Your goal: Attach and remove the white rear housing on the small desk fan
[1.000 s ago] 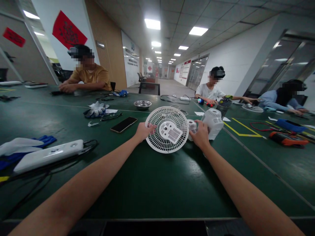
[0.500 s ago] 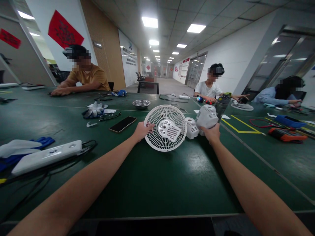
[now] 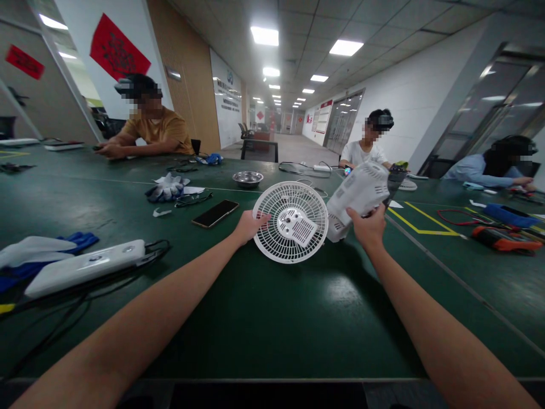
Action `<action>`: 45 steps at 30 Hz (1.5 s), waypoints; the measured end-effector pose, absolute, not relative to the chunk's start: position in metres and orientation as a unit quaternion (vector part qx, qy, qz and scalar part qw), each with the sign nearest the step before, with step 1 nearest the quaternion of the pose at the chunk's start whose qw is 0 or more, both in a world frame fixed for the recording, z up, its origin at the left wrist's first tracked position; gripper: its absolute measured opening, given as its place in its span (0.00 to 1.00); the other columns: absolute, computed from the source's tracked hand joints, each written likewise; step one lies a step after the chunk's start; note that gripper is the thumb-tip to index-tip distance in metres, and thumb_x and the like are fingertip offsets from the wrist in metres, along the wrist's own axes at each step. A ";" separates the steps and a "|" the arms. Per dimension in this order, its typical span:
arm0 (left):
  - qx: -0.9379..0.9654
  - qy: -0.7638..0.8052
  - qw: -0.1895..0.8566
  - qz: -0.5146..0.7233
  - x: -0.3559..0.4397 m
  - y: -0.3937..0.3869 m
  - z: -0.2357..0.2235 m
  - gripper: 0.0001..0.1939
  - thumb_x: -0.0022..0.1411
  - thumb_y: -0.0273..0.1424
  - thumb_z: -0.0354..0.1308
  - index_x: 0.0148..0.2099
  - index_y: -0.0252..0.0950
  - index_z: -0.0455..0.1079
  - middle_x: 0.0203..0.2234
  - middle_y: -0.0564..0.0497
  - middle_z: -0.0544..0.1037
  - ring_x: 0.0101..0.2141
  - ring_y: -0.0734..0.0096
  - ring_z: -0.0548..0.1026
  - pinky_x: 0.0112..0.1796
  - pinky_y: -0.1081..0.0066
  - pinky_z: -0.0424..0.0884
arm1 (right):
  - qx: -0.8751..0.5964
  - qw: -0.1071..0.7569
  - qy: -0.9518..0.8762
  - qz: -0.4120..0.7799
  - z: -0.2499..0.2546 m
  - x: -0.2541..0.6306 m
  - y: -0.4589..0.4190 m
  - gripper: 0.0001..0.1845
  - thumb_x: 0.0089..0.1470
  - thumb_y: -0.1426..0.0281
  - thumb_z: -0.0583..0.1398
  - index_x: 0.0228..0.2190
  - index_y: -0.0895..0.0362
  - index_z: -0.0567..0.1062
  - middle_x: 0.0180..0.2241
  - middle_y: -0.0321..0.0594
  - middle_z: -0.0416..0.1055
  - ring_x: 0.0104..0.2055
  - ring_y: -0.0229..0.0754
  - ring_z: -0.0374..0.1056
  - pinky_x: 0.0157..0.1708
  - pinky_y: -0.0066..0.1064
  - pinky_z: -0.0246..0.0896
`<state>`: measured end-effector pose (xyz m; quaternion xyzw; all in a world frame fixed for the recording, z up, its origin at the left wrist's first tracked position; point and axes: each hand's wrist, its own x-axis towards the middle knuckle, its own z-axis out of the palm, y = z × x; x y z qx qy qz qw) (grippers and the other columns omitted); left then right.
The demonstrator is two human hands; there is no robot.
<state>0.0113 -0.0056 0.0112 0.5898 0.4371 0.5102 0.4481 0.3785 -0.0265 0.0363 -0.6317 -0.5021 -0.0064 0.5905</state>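
Observation:
My left hand (image 3: 251,226) is closed on the left rim of a round white fan grille (image 3: 290,222), which is tilted up with its slotted hub facing me. In my right hand (image 3: 369,226), fingers closed, is a white plastic housing (image 3: 360,187) with vent slots, tilted to the upper right. A second, smaller white vented part (image 3: 338,228) shows between the grille and the housing, low near the table. Whether it is joined to the housing I cannot tell. Behind the housing rises a dark see-through container (image 3: 395,180), partly covered.
On the green table (image 3: 272,324) a phone (image 3: 216,213), a metal bowl (image 3: 247,179) and gloves (image 3: 168,187) lie to the left. Nearer stands a white power strip (image 3: 87,268) with cables. An orange meter (image 3: 504,241) is at right. Several people sit across the table.
My right hand has raised and tipped the white housing, so its long side now shows. The grille stays in my left hand. The whole view has shifted slightly.

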 end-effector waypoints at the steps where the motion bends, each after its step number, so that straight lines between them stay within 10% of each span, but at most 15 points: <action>1: 0.590 0.436 0.447 0.511 0.011 -0.006 0.011 0.11 0.61 0.33 0.68 0.41 0.30 0.77 0.35 0.44 0.83 0.32 0.61 0.82 0.37 0.60 0.80 | -0.640 0.567 -0.519 0.016 0.035 0.375 -0.027 0.41 0.42 0.50 0.69 0.53 0.57 0.66 0.47 0.52 0.77 0.45 0.55 0.75 0.47 0.46 0.68; 45: 0.593 0.428 0.446 0.516 0.011 0.000 0.004 0.12 0.61 0.35 0.67 0.43 0.30 0.76 0.34 0.45 0.83 0.32 0.62 0.81 0.36 0.61 0.80 | -0.574 0.681 -0.444 -0.095 0.023 0.419 -0.010 0.36 0.50 0.57 0.65 0.56 0.58 0.65 0.52 0.52 0.70 0.51 0.53 0.70 0.52 0.47 0.65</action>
